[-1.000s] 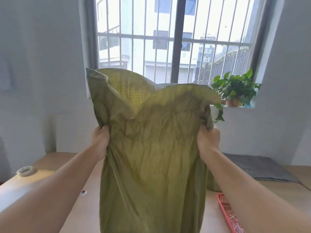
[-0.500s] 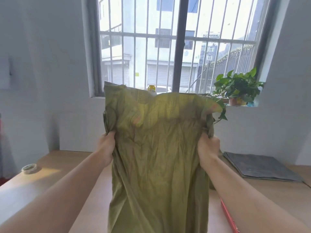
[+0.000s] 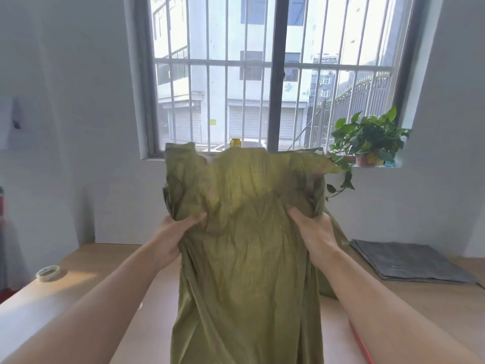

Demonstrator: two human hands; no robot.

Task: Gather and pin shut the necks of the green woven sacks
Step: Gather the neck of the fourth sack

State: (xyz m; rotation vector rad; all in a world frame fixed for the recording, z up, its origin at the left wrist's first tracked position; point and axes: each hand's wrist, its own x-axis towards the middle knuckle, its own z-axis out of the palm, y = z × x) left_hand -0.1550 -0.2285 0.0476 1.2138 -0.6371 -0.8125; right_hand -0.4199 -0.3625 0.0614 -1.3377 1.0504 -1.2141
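A crumpled olive-green woven sack (image 3: 246, 245) hangs upright in front of the person, above the pale wooden surface (image 3: 86, 269), its open neck reaching up to the level of the barred window (image 3: 273, 74). The left hand (image 3: 174, 236) clutches a bunch of the fabric at the sack's left edge, thumb lying across the front and the other fingers wrapped behind. The right hand (image 3: 313, 232) grips the right edge the same way, with folds of cloth gathered above its knuckles. Between the two hands the neck sags into loose pleats, and sunlight glows through the weave there. The lower part of the sack falls out of view at the bottom. On the surface to the left lies a roll of clear tape (image 3: 48, 272); to the right rests a flat stack of grey woven sheets (image 3: 409, 261), possibly more sacks. A leafy green potted plant (image 3: 367, 140) sits on the windowsill.
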